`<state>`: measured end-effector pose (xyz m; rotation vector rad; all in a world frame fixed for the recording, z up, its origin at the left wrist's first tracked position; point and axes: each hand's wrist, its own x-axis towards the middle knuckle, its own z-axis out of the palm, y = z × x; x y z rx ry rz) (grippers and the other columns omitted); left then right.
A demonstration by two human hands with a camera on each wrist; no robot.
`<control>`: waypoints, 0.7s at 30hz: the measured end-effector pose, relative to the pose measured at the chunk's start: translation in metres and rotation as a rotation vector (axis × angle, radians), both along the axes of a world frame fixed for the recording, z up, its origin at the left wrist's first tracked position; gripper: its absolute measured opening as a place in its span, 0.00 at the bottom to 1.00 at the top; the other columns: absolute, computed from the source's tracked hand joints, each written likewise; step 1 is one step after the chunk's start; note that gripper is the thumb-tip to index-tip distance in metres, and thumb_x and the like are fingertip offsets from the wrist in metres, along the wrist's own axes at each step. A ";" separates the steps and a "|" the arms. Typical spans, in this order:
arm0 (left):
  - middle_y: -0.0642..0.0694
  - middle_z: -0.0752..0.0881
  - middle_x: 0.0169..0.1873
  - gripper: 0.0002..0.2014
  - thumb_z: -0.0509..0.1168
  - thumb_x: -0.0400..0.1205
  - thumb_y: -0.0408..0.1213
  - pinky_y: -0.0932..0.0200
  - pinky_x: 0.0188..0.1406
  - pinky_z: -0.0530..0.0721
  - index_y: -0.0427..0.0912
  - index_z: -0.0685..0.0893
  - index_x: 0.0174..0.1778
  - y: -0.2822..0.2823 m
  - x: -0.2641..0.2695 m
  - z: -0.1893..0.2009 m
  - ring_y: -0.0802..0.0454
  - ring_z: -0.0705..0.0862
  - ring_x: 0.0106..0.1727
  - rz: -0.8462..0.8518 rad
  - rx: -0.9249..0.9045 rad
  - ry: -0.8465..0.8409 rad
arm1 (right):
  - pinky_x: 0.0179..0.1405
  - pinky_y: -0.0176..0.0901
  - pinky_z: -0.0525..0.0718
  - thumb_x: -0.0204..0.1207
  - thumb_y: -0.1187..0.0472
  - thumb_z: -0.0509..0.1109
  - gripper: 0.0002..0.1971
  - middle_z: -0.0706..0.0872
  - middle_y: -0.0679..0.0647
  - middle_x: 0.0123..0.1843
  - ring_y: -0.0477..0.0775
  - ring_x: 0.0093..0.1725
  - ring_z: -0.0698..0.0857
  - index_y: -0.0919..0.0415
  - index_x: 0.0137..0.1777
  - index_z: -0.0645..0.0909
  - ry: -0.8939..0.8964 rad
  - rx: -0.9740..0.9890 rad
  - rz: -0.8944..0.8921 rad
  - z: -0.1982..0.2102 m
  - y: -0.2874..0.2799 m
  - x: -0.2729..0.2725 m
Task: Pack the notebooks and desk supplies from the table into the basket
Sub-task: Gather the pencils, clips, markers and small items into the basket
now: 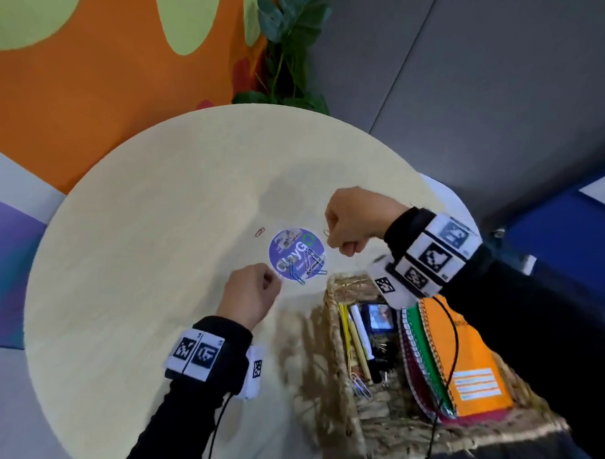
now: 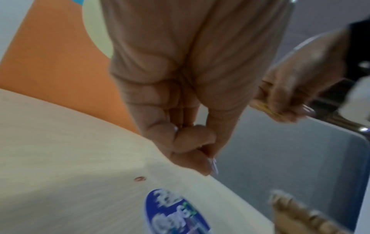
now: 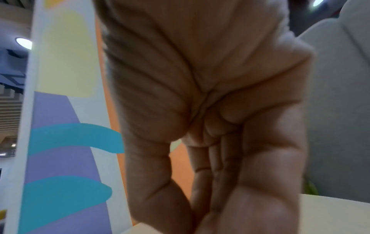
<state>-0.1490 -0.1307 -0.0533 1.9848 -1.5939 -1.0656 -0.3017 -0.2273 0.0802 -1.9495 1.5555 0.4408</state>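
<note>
Round table point(image 1: 129, 244), pale top, nearly cleared. Basket point(image 1: 337, 374) at near right edge, already holding notebooks point(image 1: 461, 365), pens point(image 1: 354, 334) and a couple of clips point(image 1: 362, 389) on its floor.

Round purple sticker point(image 1: 295, 255) mid-table, w/ several paper clips point(image 1: 306, 263) lying across it in a loose pile; one red clip point(image 1: 259, 232) alone just left of sticker, flat on the wood.

Right hand point(image 1: 358, 224) raised above sticker's right edge, fingers curled, thumb and forefinger pinching a clip point(image 1: 326, 233) — wire loop pokes out at the tips; left wrist view hints at more than one held, too blurred to count. Left hand point(image 1: 252, 293) low, just beside sticker's near-left edge, thumb pressed to forefinger point(image 2: 192, 137); whether anything sits between them, cannot tell.

Step in hand, prob.: gather last clips, drop in basket.

Tips:
- Slide clips off sticker edge or rake into a heap, then pinch several at once; flat wire resists a straight lift, so get a nail under an end.
- Keep pinch tight during carry; small, slippery.
- Release low, inside basket, near the clips already there, not onto notebook spirals.
- Don't forget the red one; easy to miss.
</note>
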 end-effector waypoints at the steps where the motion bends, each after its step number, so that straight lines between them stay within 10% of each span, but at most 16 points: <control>1: 0.42 0.92 0.35 0.08 0.66 0.78 0.41 0.53 0.47 0.84 0.46 0.82 0.33 0.000 -0.006 0.010 0.42 0.89 0.42 -0.017 -0.018 0.012 | 0.32 0.43 0.89 0.69 0.70 0.69 0.05 0.91 0.63 0.32 0.56 0.26 0.87 0.70 0.36 0.85 0.017 0.015 0.005 -0.001 0.018 -0.016; 10: 0.47 0.90 0.33 0.06 0.68 0.77 0.40 0.56 0.50 0.84 0.45 0.88 0.36 0.018 -0.046 0.065 0.50 0.88 0.39 -0.200 -0.164 0.016 | 0.13 0.30 0.75 0.73 0.67 0.72 0.14 0.80 0.51 0.11 0.43 0.10 0.79 0.63 0.28 0.74 0.352 0.392 0.113 -0.099 0.111 -0.067; 13: 0.52 0.83 0.27 0.08 0.69 0.78 0.43 0.60 0.43 0.79 0.44 0.90 0.39 0.033 -0.058 0.069 0.58 0.80 0.31 -0.304 -0.158 -0.027 | 0.35 0.39 0.86 0.75 0.64 0.74 0.11 0.94 0.59 0.46 0.52 0.46 0.93 0.68 0.55 0.86 0.260 0.357 0.033 -0.116 0.120 -0.064; 18: 0.45 0.90 0.33 0.08 0.68 0.77 0.39 0.54 0.44 0.82 0.41 0.91 0.39 0.048 -0.078 0.062 0.46 0.86 0.40 -0.500 -0.065 -0.145 | 0.48 0.44 0.86 0.77 0.60 0.73 0.21 0.84 0.61 0.68 0.59 0.65 0.86 0.69 0.68 0.79 0.221 0.363 0.013 -0.113 0.126 -0.064; 21: 0.40 0.90 0.34 0.09 0.67 0.77 0.36 0.59 0.36 0.75 0.37 0.91 0.42 0.050 -0.097 0.058 0.43 0.85 0.39 -0.659 0.004 -0.243 | 0.31 0.41 0.85 0.74 0.60 0.76 0.11 0.90 0.64 0.55 0.60 0.47 0.91 0.69 0.48 0.83 0.186 0.307 -0.086 -0.095 0.118 -0.081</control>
